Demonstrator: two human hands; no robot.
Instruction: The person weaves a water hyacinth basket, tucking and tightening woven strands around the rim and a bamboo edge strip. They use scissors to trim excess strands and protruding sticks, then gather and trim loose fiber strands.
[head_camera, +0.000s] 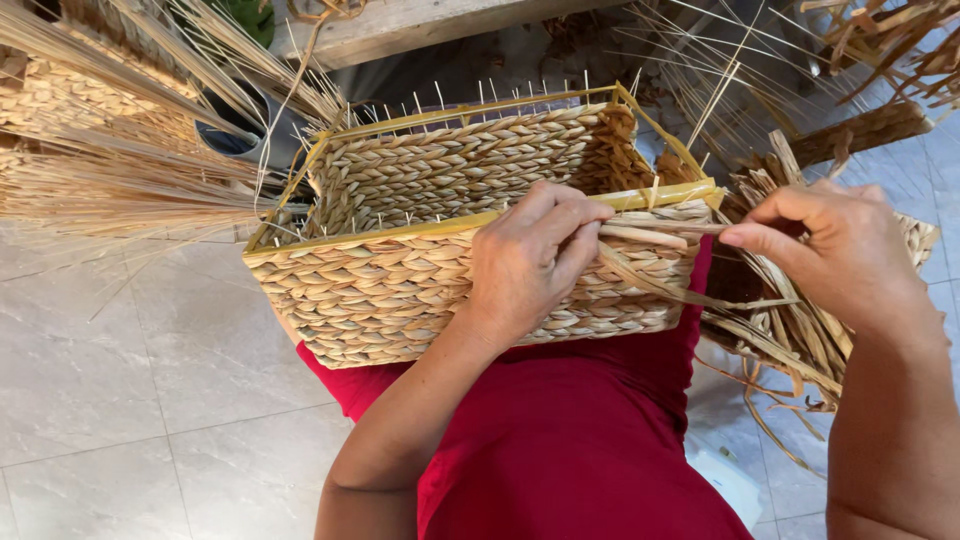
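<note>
A rectangular woven straw basket with a yellow rim frame rests on my lap over red cloth. My left hand presses on the basket's near wall just under the rim, its fingers curled around a flat dried fibre strand. My right hand is to the right of the basket and pinches the same strand between thumb and fingers, drawing it taut. Thin upright stakes stick up along the rim.
Bundles of dried straw lie at the left. A heap of loose fibre strips sits at the right below my right hand. A wooden plank lies behind the basket. Grey floor tiles are underneath.
</note>
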